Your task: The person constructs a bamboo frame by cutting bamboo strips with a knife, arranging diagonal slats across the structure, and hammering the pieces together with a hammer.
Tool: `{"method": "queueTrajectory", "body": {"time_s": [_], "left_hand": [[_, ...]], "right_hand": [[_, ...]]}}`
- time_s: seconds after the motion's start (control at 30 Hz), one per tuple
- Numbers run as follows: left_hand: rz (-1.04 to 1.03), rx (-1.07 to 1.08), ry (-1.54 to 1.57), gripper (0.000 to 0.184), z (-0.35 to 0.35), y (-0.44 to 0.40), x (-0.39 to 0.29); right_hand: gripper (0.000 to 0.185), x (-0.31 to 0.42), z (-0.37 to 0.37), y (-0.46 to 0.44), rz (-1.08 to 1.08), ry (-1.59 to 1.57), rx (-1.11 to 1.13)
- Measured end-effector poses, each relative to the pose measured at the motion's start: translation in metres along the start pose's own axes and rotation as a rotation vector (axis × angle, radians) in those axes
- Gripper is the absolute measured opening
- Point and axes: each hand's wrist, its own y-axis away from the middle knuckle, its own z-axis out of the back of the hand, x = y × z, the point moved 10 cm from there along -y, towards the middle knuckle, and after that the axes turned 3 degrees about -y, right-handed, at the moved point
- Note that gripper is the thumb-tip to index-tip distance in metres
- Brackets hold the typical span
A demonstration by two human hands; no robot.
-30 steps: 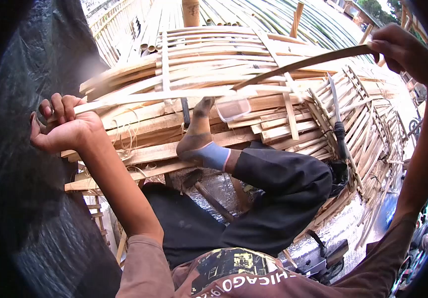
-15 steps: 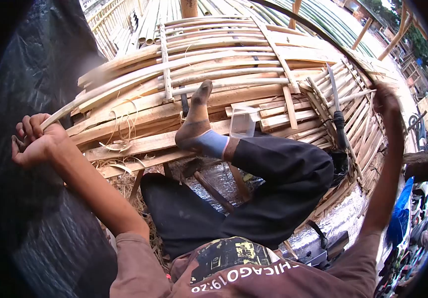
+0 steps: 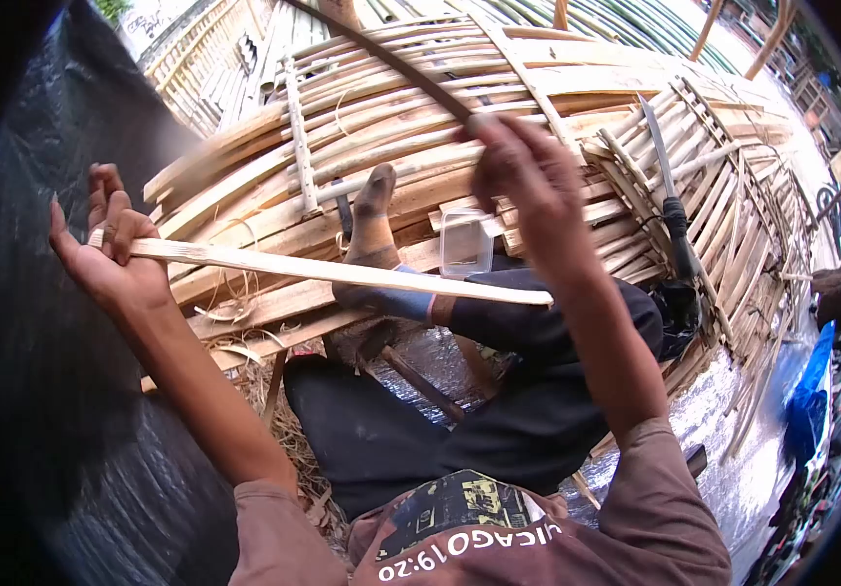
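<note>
My left hand (image 3: 118,249) is closed around one end of a pale split bamboo strip (image 3: 342,270), which reaches across above my foot and thigh. My right hand (image 3: 528,176) is raised over the work, gripping the lower end of a long, thin, dark blade-like strip (image 3: 391,63) that runs up past the top edge; its exact kind is unclear. Below that hand, a clear plastic container (image 3: 466,242) sits near my knee. A knife with a black handle (image 3: 676,227) lies to the right, its blade pointing away from me.
Bamboo slat frames (image 3: 411,107) and planks (image 3: 264,293) lie ahead. More tied slats (image 3: 733,215) are heaped at the right. Black plastic sheeting (image 3: 59,391) hangs on the left. Shavings (image 3: 235,303) are scattered near the planks, and a blue tarp (image 3: 808,400) lies far right.
My right hand has swung from the far right to the middle with the dark strip. The bamboo strip has turned from pointing up and away to lying across above my leg.
</note>
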Motion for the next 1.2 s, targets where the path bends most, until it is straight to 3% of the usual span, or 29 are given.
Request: {"method": "queueTrajectory", "body": {"time_s": [0.03, 0.1, 0.23, 0.37, 0.43, 0.5, 0.63, 0.7, 0.77, 0.83, 0.87, 0.9, 0.97, 1.0, 1.03, 1.1, 1.13, 1.2], "left_hand": [[0.01, 0.012, -0.001, 0.059, -0.003, -0.002, 0.003], [0.142, 0.236, 0.015, 0.071, -0.022, -0.004, 0.01], [0.252, 0.431, 0.028, 0.066, -0.024, -0.028, -0.006], [0.266, 0.457, 0.04, 0.053, -0.017, -0.024, -0.008], [0.257, 0.43, 0.038, 0.046, -0.015, -0.02, -0.014], [0.252, 0.424, 0.092, 0.039, 0.004, -0.025, -0.017], [0.296, 0.393, 0.076, 0.036, 0.02, -0.013, -0.01], [0.283, 0.131, 0.1, 0.044, 0.02, 0.002, 0.003], [0.249, 0.206, 0.043, 0.051, 0.014, -0.002, 0.002], [0.278, 0.499, 0.045, 0.054, 0.001, -0.009, -0.006], [0.219, 0.356, 0.013, 0.043, 0.018, -0.023, -0.012], [0.219, 0.357, 0.01, 0.043, 0.02, -0.027, -0.014], [0.22, 0.41, 0.024, 0.03, 0.015, -0.03, -0.016], [0.166, 0.365, -0.062, 0.029, 0.02, -0.032, -0.026], [0.116, 0.316, -0.152, 0.028, 0.025, -0.034, -0.036], [0.166, 0.384, -0.05, 0.027, 0.008, -0.023, -0.027], [0.158, 0.386, -0.045, 0.027, 0.007, -0.022, -0.026], [0.129, 0.305, -0.081, 0.026, 0.017, -0.023, -0.021]], "right_hand": [[0.027, -0.006, -0.02, 0.001, -0.042, -0.081, 0.085], [0.021, -0.011, -0.055, 0.011, -0.092, -0.11, 0.21], [0.017, -0.023, -0.096, 0.021, -0.047, -0.037, 0.39], [0.011, -0.014, -0.102, 0.014, 0.157, 0.119, 0.439], [0.009, -0.016, -0.105, 0.013, 0.158, 0.2, 0.472], [0.014, -0.018, -0.099, 0.01, 0.143, 0.035, 0.423], [0.011, -0.022, -0.084, 0.008, 0.133, 0.041, 0.32], [0.011, -0.019, -0.084, 0.007, 0.152, 0.06, 0.345], [0.011, -0.019, -0.085, 0.008, 0.173, 0.084, 0.369], [0.011, -0.02, -0.092, 0.012, 0.203, 0.05, 0.45], [0.018, -0.029, -0.092, 0.012, 0.109, 0.0, 0.483], [0.018, -0.027, -0.085, 0.01, 0.11, -0.002, 0.481], [0.03, -0.043, -0.087, 0.018, -0.003, 0.199, 0.788], [0.038, -0.048, -0.072, 0.01, -0.059, 0.131, 0.723], [0.044, -0.068, -0.043, -0.005, -0.079, 0.254, 0.602], [0.053, -0.103, 0.027, -0.025, -0.181, 0.922, 0.409], [0.053, -0.122, 0.052, -0.02, -0.122, 1.114, 0.412], [0.06, -0.162, 0.072, 0.004, -0.231, 1.169, 0.496]]}}
